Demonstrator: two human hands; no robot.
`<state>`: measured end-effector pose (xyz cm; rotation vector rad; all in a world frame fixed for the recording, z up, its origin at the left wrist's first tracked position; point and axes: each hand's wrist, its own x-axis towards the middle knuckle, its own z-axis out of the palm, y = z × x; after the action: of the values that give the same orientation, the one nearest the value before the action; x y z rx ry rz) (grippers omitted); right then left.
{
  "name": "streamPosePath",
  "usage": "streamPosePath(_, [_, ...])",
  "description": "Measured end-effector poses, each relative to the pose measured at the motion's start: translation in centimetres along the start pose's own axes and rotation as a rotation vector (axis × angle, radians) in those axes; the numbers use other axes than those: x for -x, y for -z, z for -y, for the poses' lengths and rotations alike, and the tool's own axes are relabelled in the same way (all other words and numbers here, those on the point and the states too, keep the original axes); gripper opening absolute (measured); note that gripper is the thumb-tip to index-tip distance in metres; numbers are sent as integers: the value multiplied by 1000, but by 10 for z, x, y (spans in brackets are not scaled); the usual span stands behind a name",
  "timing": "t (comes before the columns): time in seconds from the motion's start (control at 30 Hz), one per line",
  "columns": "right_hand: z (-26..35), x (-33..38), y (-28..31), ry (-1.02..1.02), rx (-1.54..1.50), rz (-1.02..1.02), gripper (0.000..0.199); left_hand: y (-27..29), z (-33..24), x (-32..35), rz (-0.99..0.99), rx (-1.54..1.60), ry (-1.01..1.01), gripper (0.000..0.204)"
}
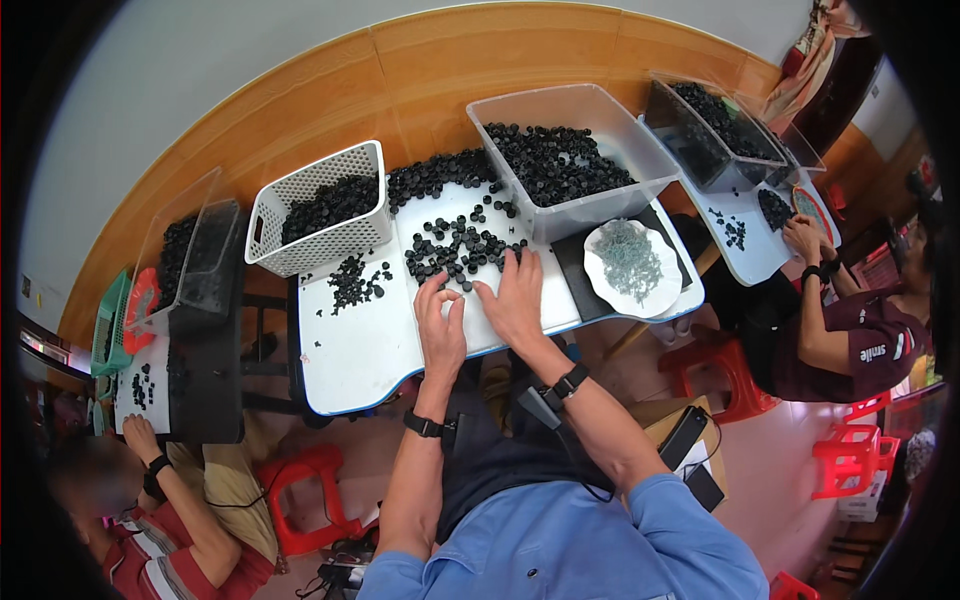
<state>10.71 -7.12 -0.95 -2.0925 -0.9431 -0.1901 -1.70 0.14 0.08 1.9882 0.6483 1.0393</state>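
Note:
On the white tabletop (pixel 355 355) lies a loose spread of small round black caps (pixel 455 245). My left hand (pixel 440 325) is at the near edge of this spread, its thumb and fingers apart and fingertips by the closest caps. To its right, my right hand (pixel 513 300) reaches onto the caps with fingers stretched out and thumb spread toward the left hand. Nothing shows held in either hand; what lies under the right fingertips is hidden. Smaller black pieces (pixel 350 285) lie in a heap to the left.
A white perforated basket (pixel 262 232) and a clear plastic bin (pixel 600 222) hold black parts at the back. A white plate (pixel 660 300) of fine greenish-grey pieces sits on the right. Co-workers sit at tables on both sides; red stools (pixel 310 480) stand below.

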Motion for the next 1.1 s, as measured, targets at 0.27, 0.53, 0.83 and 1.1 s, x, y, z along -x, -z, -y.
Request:
streamPosePath(0.27, [18,-21,-14,155,-163,-9,69,2,12,2,-190,172,112,4])
streamPosePath(0.53, [-5,-55,-25,122,57,111,69,1,7,1,-146,138,101,6])
streamPosePath(0.83, [10,-102,-30,232,49,69,62,1,12,3,-201,267,149,6])
streamPosePath(1.1, [14,-103,-39,171,-16,232,54,5,-1,5,-112,384,356,14])
